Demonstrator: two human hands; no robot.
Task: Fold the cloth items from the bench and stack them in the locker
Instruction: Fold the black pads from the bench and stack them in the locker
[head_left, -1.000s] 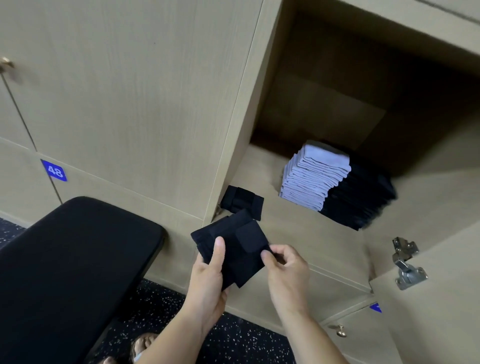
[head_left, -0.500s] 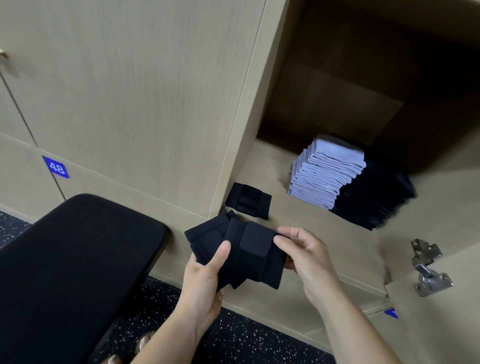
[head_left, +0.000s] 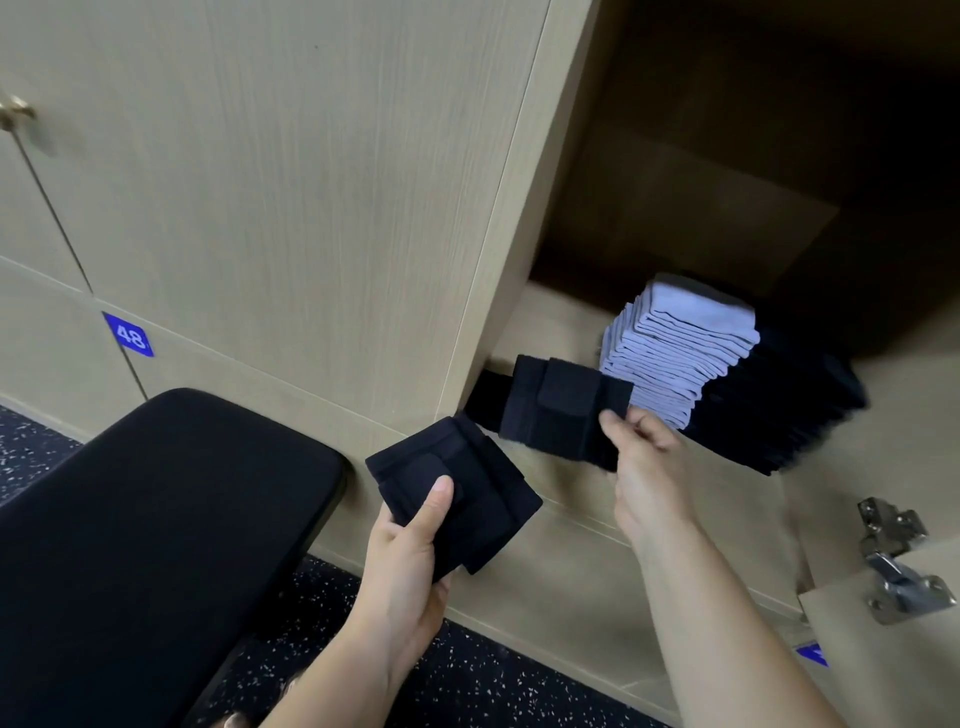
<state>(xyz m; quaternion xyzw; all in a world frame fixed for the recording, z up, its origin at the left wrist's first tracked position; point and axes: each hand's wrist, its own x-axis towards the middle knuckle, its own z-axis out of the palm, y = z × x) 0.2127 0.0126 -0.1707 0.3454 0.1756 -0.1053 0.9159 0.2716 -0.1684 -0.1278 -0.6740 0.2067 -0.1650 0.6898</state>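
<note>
Left hand (head_left: 410, 551) grips a folded black cloth (head_left: 457, 493), thumb flat on top and fingers curled beneath, just outside the locker (head_left: 566, 322) and below its front lip. Right hand (head_left: 644, 457) pinches the right edge of a second folded black cloth (head_left: 563, 410), held over the locker floor near the front edge. It overlaps a third black cloth (head_left: 480, 397) lying hard against the locker's left wall; contact between the two cannot be told. Just right of the held piece stands the grey stack (head_left: 680, 348), leaning, with the black stack (head_left: 779, 415) touching its right side. Bare floor strip runs in front of both stacks to the lip. Open door (head_left: 914, 665) with steel hinge (head_left: 898, 561) stands right of the right forearm. Black padded table (head_left: 156, 519) sits lower left, its end close to the left hand's cloth. Half a second ago both hands held the black cloths together as one bundle in front of the lip. Now the bundle is split, and the right hand has carried its piece up and in over the lying cloth. The left hand's piece stays low.
</note>
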